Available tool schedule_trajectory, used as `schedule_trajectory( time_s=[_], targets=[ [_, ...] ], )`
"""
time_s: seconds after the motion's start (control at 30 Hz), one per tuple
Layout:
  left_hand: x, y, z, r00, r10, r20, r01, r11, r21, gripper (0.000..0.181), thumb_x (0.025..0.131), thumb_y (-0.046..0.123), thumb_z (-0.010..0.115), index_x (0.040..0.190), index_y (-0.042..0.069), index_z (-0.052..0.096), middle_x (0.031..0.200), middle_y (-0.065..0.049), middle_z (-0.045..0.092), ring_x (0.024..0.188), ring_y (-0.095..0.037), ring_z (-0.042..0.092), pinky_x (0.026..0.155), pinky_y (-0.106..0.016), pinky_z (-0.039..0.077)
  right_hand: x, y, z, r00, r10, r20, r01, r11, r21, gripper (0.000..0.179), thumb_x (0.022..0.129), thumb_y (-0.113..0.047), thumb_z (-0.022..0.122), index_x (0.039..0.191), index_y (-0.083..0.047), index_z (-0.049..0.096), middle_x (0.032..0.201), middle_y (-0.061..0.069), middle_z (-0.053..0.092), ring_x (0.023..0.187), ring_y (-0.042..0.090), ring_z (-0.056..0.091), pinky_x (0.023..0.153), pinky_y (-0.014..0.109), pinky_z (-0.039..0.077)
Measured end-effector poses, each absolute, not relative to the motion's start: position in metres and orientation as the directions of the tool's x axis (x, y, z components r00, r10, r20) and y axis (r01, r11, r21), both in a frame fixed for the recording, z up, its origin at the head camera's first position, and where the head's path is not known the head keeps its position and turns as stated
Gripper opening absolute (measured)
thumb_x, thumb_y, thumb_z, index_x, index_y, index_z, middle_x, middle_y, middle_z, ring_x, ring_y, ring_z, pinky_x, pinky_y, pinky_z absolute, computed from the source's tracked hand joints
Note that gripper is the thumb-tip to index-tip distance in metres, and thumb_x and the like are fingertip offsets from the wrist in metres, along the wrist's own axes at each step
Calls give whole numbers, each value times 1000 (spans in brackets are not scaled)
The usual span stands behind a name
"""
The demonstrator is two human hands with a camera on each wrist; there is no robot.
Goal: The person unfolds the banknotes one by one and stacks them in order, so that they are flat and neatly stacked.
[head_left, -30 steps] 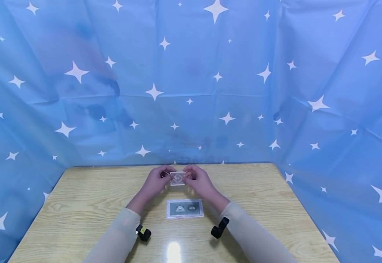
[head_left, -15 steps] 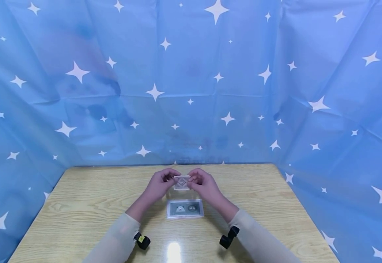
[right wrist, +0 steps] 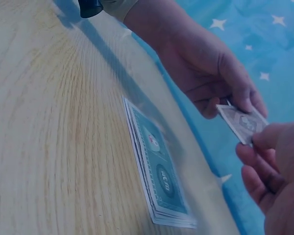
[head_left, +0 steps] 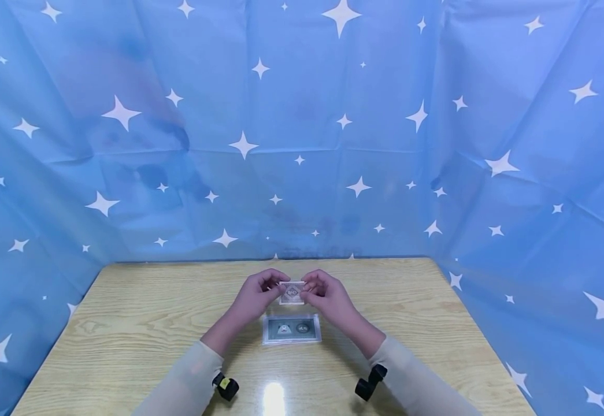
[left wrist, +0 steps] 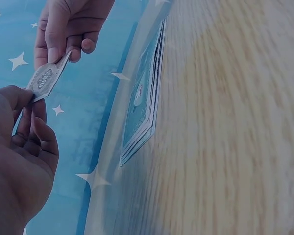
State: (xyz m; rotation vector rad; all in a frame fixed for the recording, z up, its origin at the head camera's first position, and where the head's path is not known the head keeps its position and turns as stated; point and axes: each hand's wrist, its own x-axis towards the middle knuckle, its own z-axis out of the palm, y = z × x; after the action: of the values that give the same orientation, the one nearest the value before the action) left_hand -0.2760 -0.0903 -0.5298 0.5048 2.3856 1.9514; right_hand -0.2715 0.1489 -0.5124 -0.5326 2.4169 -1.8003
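Observation:
A small grey play banknote [head_left: 292, 293], patterned with a diamond and edged in white, is held up between both hands near the table's far side. Its ends bend back out of sight behind the fingers. My left hand [head_left: 254, 296] pinches the note's left edge between thumb and fingers; the left wrist view shows that thumb [left wrist: 19, 95] on its face. On the opposite edge, my right hand [head_left: 334, 297] pinches in the same way. Nearer to me, a stack of green play banknotes [head_left: 292, 330] lies flat, printed with a white figure and a dark round emblem.
The light wood table [head_left: 125, 323] ends at a blue curtain with white stars [head_left: 302, 202], which hangs behind and at both sides. A black wrist camera [head_left: 226, 386] sits on the left sleeve, another wrist camera [head_left: 370, 382] on the right.
Both hands have shifted a little to the right and toward me, carrying the grey note along between them. The green stack has stayed where it was.

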Motion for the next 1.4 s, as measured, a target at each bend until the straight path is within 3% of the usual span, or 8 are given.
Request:
schedule_trajectory(
  time_s=[0.27,0.43,0.6,0.8,0.93,1.07,1.2,1.4],
  targets=[
    [-277,-90,-529,-953,239,187,229,161,960,15,107,10,73,120,15,79,96,-4,70,83,-22,60,69,-27,51,-265,149,-515,-941,-331,68,-146,216,-965,13,104,-2,76,115,2,69,105,25,74,86,22,73,87,48,65],
    [-277,-91,-529,-954,236,184,225,157,962,15,107,9,73,120,15,79,95,-4,70,82,-22,60,68,-27,50,-264,150,-517,-933,-354,62,-151,230,-962,10,107,-5,73,111,3,71,109,33,73,87,26,75,88,51,64],
    [-276,-91,-528,-955,238,177,217,151,965,15,107,10,74,120,15,79,96,-4,69,83,-21,59,68,-28,50,-265,151,-517,-935,-350,58,-149,239,-960,12,108,-7,72,112,4,72,109,33,73,88,27,74,86,48,65],
    [-275,-89,-529,-955,239,177,212,131,968,13,105,7,75,118,10,77,98,-7,71,83,-22,62,70,-27,52,-268,153,-515,-946,-316,77,-157,234,-960,7,107,-6,73,110,0,75,107,30,72,86,25,72,78,33,63],
    [-272,-86,-528,-952,254,171,206,116,972,13,103,4,75,116,5,75,97,-10,71,89,-37,67,71,-25,53,-271,155,-515,-950,-288,122,-190,221,-957,7,106,-6,73,109,0,75,101,27,72,83,27,71,71,30,58],
    [-267,-83,-527,-948,275,164,204,125,971,11,103,2,75,114,4,75,95,-8,71,92,-44,68,72,-25,54,-275,154,-514,-953,-265,144,-205,219,-954,8,106,-8,74,106,-1,76,95,20,73,85,38,71,68,28,55],
    [-265,-80,-531,-935,312,167,220,145,965,8,104,5,75,111,4,75,94,-7,72,89,-36,69,71,-25,54,-277,153,-511,-956,-256,142,-202,226,-953,9,107,-11,74,105,-3,76,92,11,73,90,48,67,72,35,58],
    [-259,-73,-531,-923,355,152,228,184,956,4,105,8,75,109,5,74,95,-4,72,85,-19,65,72,-26,53,-279,150,-509,-954,-257,153,-212,221,-952,10,107,-12,74,104,-2,76,94,10,74,81,29,64,72,33,58]
  ],
)
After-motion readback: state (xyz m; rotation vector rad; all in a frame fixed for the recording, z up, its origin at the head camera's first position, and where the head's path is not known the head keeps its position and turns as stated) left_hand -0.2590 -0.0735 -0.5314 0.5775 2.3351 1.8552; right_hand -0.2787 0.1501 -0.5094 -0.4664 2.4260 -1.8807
